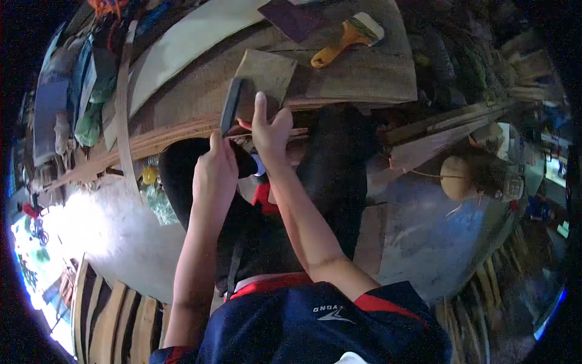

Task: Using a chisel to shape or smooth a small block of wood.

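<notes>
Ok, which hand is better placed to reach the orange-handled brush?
Probably the right hand: it is nearer the brush, ahead and to its right. The left hand is farther left and seems to hold the gray bar.

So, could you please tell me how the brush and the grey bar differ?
The brush has an orange handle and pale head; the grey bar is plain and dark. The brush lies untouched on the board; the left hand holds the grey bar. Both are longer than wide.

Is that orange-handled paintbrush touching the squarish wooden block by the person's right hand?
Apart: the head view shows a strip of bare board between the paintbrush and the right edge of the wooden block.
</notes>
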The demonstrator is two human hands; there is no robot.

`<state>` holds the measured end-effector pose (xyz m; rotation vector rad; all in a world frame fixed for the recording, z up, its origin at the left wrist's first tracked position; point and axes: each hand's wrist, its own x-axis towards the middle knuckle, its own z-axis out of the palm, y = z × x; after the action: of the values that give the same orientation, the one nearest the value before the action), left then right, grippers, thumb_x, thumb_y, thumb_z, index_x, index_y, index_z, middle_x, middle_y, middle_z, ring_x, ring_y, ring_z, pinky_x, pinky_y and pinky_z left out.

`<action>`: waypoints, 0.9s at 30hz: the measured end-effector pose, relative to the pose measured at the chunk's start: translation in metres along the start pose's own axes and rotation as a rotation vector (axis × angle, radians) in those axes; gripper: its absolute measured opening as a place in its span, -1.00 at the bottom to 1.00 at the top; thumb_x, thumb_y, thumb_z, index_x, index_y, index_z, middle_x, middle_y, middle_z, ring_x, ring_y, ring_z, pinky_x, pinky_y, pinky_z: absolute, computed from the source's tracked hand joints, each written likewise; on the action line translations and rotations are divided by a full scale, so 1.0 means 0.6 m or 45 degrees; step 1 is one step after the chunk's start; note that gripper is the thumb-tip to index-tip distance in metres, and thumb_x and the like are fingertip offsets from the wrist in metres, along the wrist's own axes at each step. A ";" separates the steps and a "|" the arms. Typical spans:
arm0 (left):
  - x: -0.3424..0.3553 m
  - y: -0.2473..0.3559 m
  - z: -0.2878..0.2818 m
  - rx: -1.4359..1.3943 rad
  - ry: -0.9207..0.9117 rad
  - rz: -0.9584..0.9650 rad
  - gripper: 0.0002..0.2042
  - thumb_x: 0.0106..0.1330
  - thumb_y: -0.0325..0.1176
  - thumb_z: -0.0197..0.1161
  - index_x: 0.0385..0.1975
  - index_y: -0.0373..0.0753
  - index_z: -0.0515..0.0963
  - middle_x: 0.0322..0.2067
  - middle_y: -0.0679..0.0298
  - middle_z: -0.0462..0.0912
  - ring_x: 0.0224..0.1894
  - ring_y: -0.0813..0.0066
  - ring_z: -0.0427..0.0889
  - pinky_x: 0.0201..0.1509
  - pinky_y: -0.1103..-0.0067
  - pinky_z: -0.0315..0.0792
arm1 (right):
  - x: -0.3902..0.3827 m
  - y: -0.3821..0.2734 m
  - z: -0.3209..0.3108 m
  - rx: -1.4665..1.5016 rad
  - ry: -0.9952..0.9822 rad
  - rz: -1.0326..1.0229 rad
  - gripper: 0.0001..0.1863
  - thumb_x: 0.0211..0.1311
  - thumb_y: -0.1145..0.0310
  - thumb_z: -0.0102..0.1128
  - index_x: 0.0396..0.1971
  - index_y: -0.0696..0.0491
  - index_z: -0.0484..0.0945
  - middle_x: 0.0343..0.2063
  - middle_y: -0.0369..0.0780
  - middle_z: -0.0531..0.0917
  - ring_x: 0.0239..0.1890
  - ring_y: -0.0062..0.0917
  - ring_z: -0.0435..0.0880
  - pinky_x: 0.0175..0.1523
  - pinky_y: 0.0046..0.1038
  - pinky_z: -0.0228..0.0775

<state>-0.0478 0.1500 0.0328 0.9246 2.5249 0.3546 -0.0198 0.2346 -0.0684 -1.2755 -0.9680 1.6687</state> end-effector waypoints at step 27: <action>0.003 0.014 -0.009 0.239 -0.037 0.109 -0.81 0.42 -0.28 -0.12 -0.20 -0.28 0.26 -0.67 -0.09 0.52 -0.54 -0.10 0.58 -0.53 0.12 0.45 | -0.004 -0.032 -0.021 0.247 -0.136 0.094 -0.52 0.28 0.22 0.15 -0.02 0.26 0.24 -0.11 -0.07 0.49 -0.21 -0.41 0.61 -0.39 -0.38 0.68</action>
<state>-0.0468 0.1571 0.0403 1.1023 2.5299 0.1298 -0.0042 0.2412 -0.0527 -1.1140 -0.8069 1.8554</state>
